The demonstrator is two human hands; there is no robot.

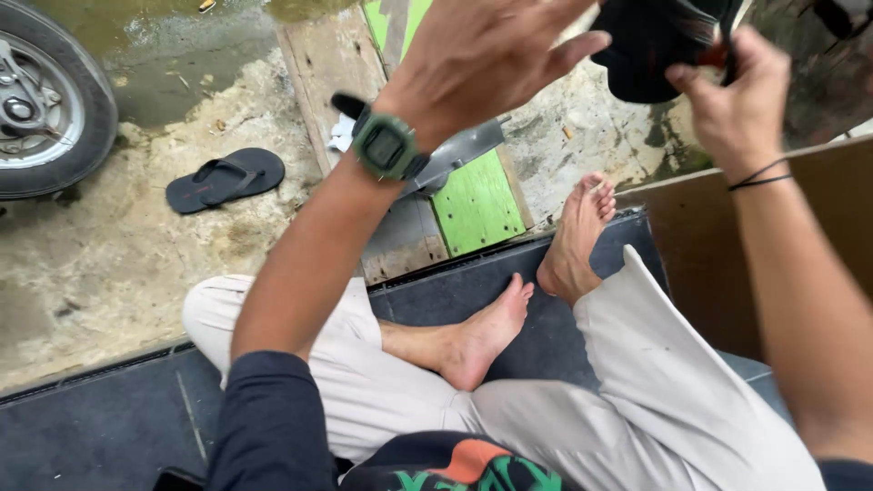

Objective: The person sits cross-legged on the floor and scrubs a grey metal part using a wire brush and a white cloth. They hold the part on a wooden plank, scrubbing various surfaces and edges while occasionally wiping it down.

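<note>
My left hand is raised at the top middle, fingers spread and holding nothing, with a green digital watch on the wrist. My right hand is up at the top right, pinching a black object with a red spot, which looks like a shoe or sandal; its upper part is cut off by the frame edge. The left fingertips reach close to that black object. Below, I sit cross-legged in light trousers with bare feet on a dark mat.
A black flip-flop lies on the wet concrete ground at left. A vehicle wheel stands at the far left. Wooden planks with green painted boards lie ahead. A brown board stands at right.
</note>
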